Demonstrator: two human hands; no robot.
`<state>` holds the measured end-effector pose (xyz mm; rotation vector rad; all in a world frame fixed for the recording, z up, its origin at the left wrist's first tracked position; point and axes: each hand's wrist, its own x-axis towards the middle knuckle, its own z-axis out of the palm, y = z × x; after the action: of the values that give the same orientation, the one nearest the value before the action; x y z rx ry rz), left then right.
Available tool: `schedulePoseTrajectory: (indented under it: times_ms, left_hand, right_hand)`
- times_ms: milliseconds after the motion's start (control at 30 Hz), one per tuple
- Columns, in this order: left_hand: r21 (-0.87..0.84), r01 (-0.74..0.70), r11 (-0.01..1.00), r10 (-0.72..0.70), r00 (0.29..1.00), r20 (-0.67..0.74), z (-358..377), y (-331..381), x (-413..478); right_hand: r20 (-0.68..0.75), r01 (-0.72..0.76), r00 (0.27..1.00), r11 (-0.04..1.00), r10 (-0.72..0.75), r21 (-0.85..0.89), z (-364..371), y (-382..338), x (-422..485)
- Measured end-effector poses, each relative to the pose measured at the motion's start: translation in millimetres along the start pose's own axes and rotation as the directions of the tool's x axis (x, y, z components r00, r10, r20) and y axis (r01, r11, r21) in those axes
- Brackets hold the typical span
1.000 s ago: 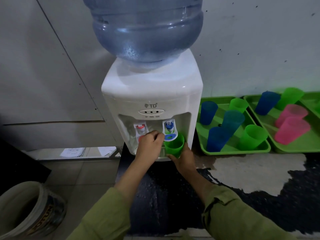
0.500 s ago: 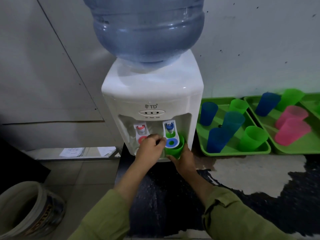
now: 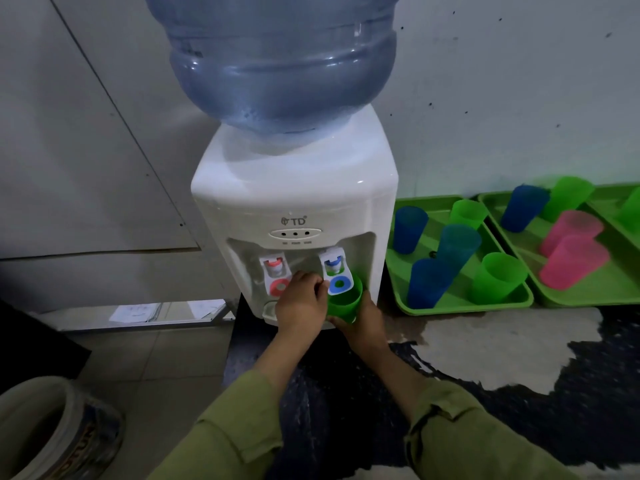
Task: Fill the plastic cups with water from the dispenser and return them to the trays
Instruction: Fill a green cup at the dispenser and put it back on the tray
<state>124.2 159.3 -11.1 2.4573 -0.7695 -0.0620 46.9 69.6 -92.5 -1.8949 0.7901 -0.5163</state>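
Observation:
A white water dispenser [image 3: 294, 188] with a big blue bottle [image 3: 277, 64] stands against the wall. My right hand [image 3: 367, 323] grips a green plastic cup [image 3: 344, 304] from below and holds it upright under the blue tap lever [image 3: 339, 284]. My left hand [image 3: 301, 303] is beside the cup, its curled fingers pinching the left edge of that lever. The cup's inside is mostly hidden by the lever. Two green trays sit to the right: the near tray [image 3: 467, 303] holds blue and green cups, and the far tray [image 3: 588, 299] holds pink, blue and green ones.
A red tap [image 3: 277, 275] sits left of the blue one. The dispenser stands on a dark worn counter [image 3: 519, 410]. A pale bucket [image 3: 52, 431] is on the tiled floor at the lower left. Papers [image 3: 138, 311] lie on a low shelf behind.
The green cup has dropped slightly lower beneath the blue tap, and the lever's blue ring now shows fully above its rim. Both hands stay close to where they were.

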Motion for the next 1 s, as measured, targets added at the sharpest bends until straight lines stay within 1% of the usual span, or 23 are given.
schedulePoseTrajectory:
  times_ms: [67,200,233,367,467,633,800,900,1000]
  left_hand:
    - [-0.028,-0.020,0.999,0.020,1.000,-0.022,0.2,-3.1,-3.2]
    - [-0.198,-0.065,0.978,0.038,0.990,-0.138,4.2,-10.4,-18.6]
    - [-0.218,-0.061,0.974,0.029,0.989,-0.147,5.8,-13.1,-23.0]
    - [-0.253,0.027,0.967,-0.050,0.995,-0.084,14.7,-22.8,-38.3]
    - [-0.268,0.060,0.962,-0.075,0.996,-0.047,23.6,-23.5,-47.9]
    - [-0.278,0.058,0.959,-0.065,0.998,-0.016,43.4,-16.9,-62.8]
    - [-0.253,0.028,0.967,-0.019,0.999,0.040,71.3,9.3,-74.2]
    - [-0.260,0.046,0.965,-0.023,0.995,0.093,87.0,27.6,-74.9]
    - [-0.280,0.033,0.960,-0.005,0.995,0.100,110.8,62.6,-80.2]
  right_hand:
    - [0.005,-0.012,1.000,1.000,0.012,0.004,-1.0,-0.3,-1.1]
    - [-0.009,-0.028,1.000,0.999,0.028,-0.023,-4.9,2.8,-6.8]
    - [-0.015,-0.032,0.999,0.999,0.031,-0.033,-6.2,3.8,-8.9]
    - [-0.033,-0.043,0.999,0.998,0.042,-0.034,-13.3,10.5,-18.0]
    - [-0.018,-0.062,0.998,0.992,0.060,-0.106,-22.3,15.6,-22.9]
    - [-0.003,-0.102,0.995,0.981,0.103,-0.167,-45.3,32.1,-33.3]
    - [-0.045,-0.096,0.995,0.990,0.092,-0.104,-97.1,58.0,-43.5]
    - [-0.051,-0.072,0.996,0.996,0.069,-0.060,-127.3,69.8,-46.5]
    - [-0.052,-0.065,0.997,0.995,0.061,-0.078,-173.0,90.5,-45.5]
